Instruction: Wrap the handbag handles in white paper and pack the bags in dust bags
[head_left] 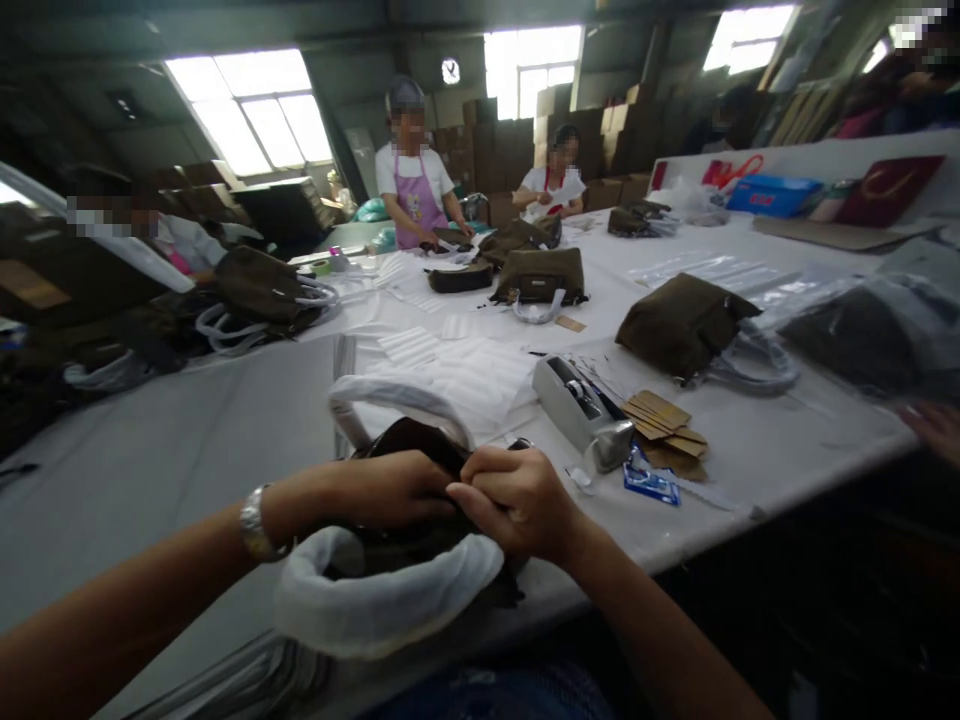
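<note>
A dark brown handbag stands at the near edge of the table, its top open. White wrapping covers its two handles: one handle curves on my side, the other rises behind my left hand. My left hand, with a silver band at the wrist, lies over the bag's opening, its curled fingers at the right end of the rim and their tips partly hidden. Against it, my right hand is closed, pinching the bag's edge at that same end. What exactly lies between the fingertips is covered.
Right of the bag are a grey tape dispenser, brown card tags and a blue packet. White foam sheets lie beyond. More brown handbags stand across the table. Several people work around it, one in a purple apron.
</note>
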